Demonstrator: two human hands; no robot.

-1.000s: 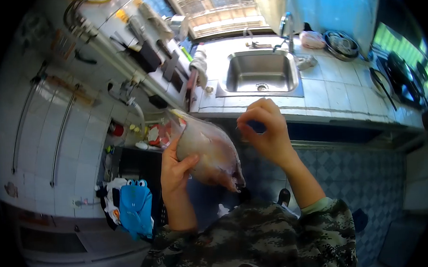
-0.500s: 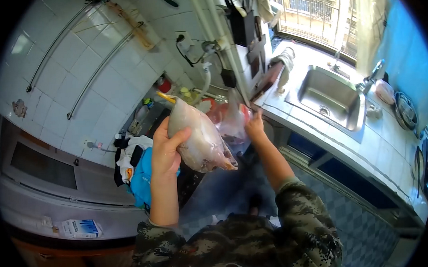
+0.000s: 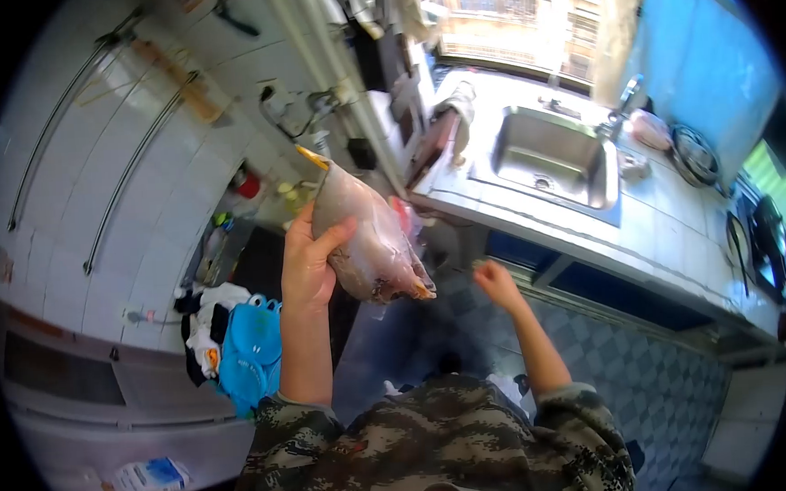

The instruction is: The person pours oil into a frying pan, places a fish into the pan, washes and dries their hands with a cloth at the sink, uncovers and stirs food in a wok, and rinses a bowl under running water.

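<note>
A pale plucked bird carcass (image 3: 366,234) with a yellow piece at its upper end is held up in front of me. My left hand (image 3: 312,259) grips its left side, thumb across the front. Off to the right, below the counter edge, my right hand (image 3: 496,282) is apart from the bird with its fingers curled; whether something small is in them I cannot make out. Partly hidden behind the bird is a clear and red plastic bag (image 3: 407,216).
A steel sink (image 3: 555,157) is set in the white tiled counter (image 3: 659,227), with bowls (image 3: 694,154) and a pan (image 3: 738,243) to its right. A blue bag (image 3: 251,346) and cloths lie at the left. Two metal rails (image 3: 140,174) cross the wall.
My right hand went to the plastic bag behind the bird, then came away from it to the lower right. My left hand still holds the bird. The view has turned.
</note>
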